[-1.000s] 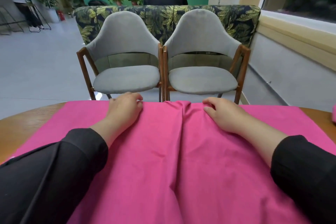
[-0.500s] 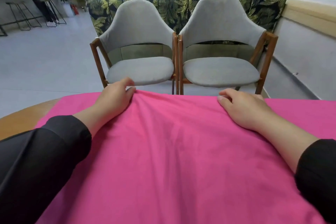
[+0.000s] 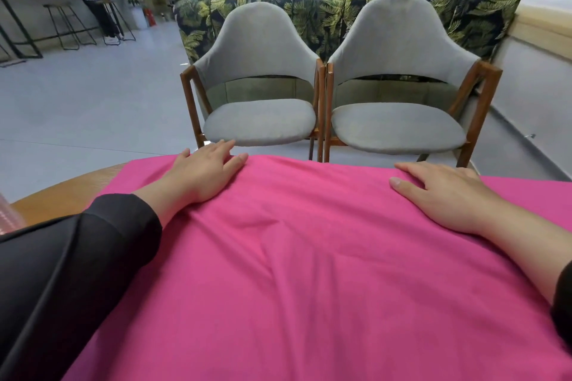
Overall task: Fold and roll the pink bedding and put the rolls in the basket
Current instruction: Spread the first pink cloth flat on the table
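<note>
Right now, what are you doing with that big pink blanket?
A person is spreading the pink bedding flat on a wooden table. The left hand and the right hand both lie open on the cloth near its far edge, fingers straight, pressing it smooth. A few soft wrinkles remain in the middle. Nothing is rolled yet. Two grey chairs stand beyond the table.

Both arms reach forward in black sleeves. The left hand point(image 3: 205, 173) lies flat at far left, fingers straight (thumb spread rightward). The right hand point(image 3: 445, 195) lies flat at far right, fingers extended.
</note>
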`<act>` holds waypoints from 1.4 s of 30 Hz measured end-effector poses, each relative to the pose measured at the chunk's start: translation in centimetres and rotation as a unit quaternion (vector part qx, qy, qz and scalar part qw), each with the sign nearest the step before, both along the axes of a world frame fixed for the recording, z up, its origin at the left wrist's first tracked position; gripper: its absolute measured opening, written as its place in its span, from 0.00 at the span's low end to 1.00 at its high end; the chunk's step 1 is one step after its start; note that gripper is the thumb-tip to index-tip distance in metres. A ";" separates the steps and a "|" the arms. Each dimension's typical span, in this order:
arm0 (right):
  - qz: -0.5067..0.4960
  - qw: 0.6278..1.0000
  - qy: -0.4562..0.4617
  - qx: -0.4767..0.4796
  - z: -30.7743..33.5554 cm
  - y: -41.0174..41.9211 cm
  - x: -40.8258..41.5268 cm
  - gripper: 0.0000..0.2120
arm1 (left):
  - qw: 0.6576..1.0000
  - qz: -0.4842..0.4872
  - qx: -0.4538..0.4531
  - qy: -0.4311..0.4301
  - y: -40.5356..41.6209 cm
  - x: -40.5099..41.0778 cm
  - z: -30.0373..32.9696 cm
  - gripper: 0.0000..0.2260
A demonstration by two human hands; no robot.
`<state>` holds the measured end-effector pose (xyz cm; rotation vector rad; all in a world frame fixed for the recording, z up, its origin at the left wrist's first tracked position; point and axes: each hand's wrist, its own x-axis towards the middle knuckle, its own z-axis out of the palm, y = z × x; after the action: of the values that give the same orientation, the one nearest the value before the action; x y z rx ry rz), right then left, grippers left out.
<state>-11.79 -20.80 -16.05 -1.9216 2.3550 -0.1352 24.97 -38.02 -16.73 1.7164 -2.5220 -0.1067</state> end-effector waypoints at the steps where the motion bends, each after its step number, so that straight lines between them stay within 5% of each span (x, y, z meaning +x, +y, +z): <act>1: 0.000 1.000 0.000 0.000 0.0 0.0 0.0 0.37 | 1.000 -0.008 0.000 0.005 -0.1 0.0 0.1 0.30; 4: 0.002 1.000 0.005 -0.009 -0.3 0.1 0.0 0.36 | 0.998 -0.037 -0.026 0.043 0.5 0.2 0.5 0.28; 8: -0.011 0.989 -0.061 -0.138 -0.4 0.7 0.1 0.32 | 0.977 -0.117 -0.171 0.039 4.6 -1.4 2.2 0.26; 11: 0.012 0.980 -0.025 -0.197 -0.2 2.2 1.4 0.29 | 0.980 -0.088 -0.079 0.157 10.9 -5.2 3.5 0.21; 17: 0.018 0.989 -0.067 -0.129 1.4 9.1 5.7 0.31 | 0.989 -0.110 -0.061 0.082 21.1 -5.3 1.2 0.34; 25: -0.007 0.995 -0.049 -0.083 -0.6 18.8 7.7 0.41 | 0.979 -0.157 0.012 0.132 21.4 -0.3 0.1 0.39; 28: -0.009 0.995 -0.042 -0.088 -0.5 20.7 7.9 0.43 | 0.978 -0.136 -0.060 0.145 23.8 -0.9 0.3 0.35; 31: 0.030 0.994 -0.056 -0.092 -0.6 23.1 9.0 0.48 | 0.933 -0.262 -0.136 0.206 30.1 -3.2 1.4 0.23; 34: 0.047 0.988 -0.091 -0.116 -0.7 25.8 9.7 0.38 | 0.879 -0.429 -0.119 0.169 37.7 -6.2 2.7 0.14; 36: 0.044 0.984 -0.110 -0.136 -0.7 27.5 9.6 0.33 | 0.867 -0.483 -0.089 0.085 41.7 -7.7 2.9 0.17; 39: 0.042 0.983 -0.095 -0.150 -0.8 29.9 8.7 0.29 | 0.868 -0.490 -0.085 0.020 45.0 -8.8 2.3 0.23; 42: 0.010 0.990 -0.036 -0.133 -0.3 32.0 7.4 0.23 | 0.870 -0.483 -0.082 0.050 46.0 -9.4 1.3 0.14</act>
<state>-4.42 11.23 -16.35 -2.0116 2.3696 -0.5330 15.59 7.98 -15.39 0.2480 -2.9112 -0.0365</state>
